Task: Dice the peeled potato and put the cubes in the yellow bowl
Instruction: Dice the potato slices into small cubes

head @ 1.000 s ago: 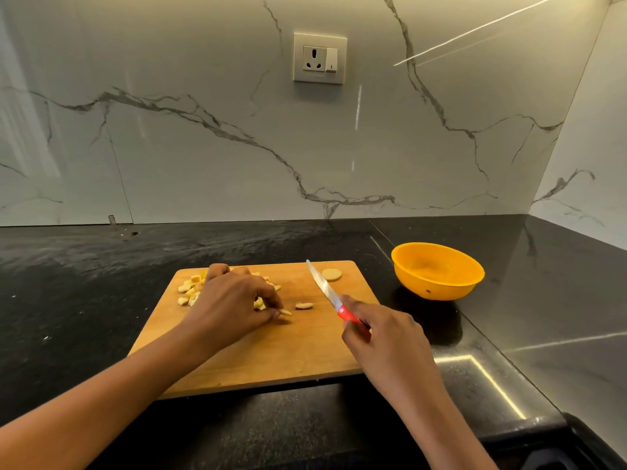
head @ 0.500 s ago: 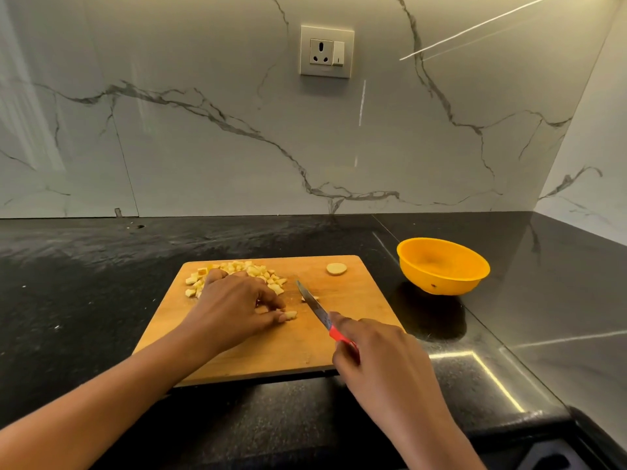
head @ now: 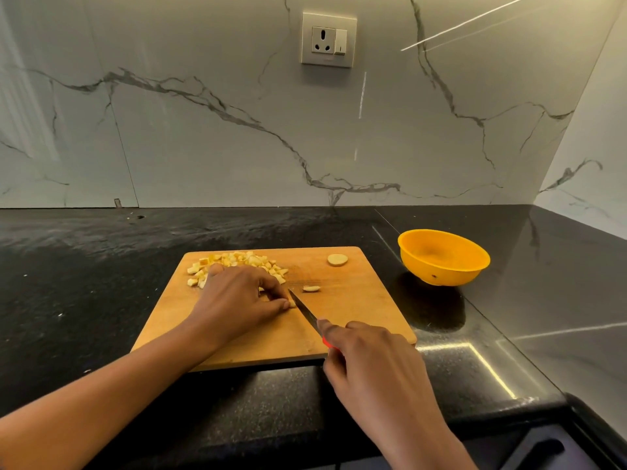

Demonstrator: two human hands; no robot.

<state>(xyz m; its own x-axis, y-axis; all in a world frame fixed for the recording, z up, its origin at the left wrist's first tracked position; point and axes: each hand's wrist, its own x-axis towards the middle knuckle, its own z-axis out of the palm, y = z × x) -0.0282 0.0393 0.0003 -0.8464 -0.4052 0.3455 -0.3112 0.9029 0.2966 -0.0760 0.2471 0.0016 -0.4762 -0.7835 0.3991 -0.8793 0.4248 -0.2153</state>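
My left hand (head: 237, 296) pinches a potato piece (head: 292, 303) mid-way across the board (head: 356, 300); my right hand (head: 369, 361), clamped on the knife (head: 303, 308), should slice just clear of my fingertips (head: 284, 301)

Home kitchen: black stone counter (head: 101, 283), marble backsplash (head: 203, 147), wall socket (head: 328, 39).

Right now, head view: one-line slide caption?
Left hand pins a potato piece, right hand sets knife to it; cubes piled on board, yellow bowl empty.
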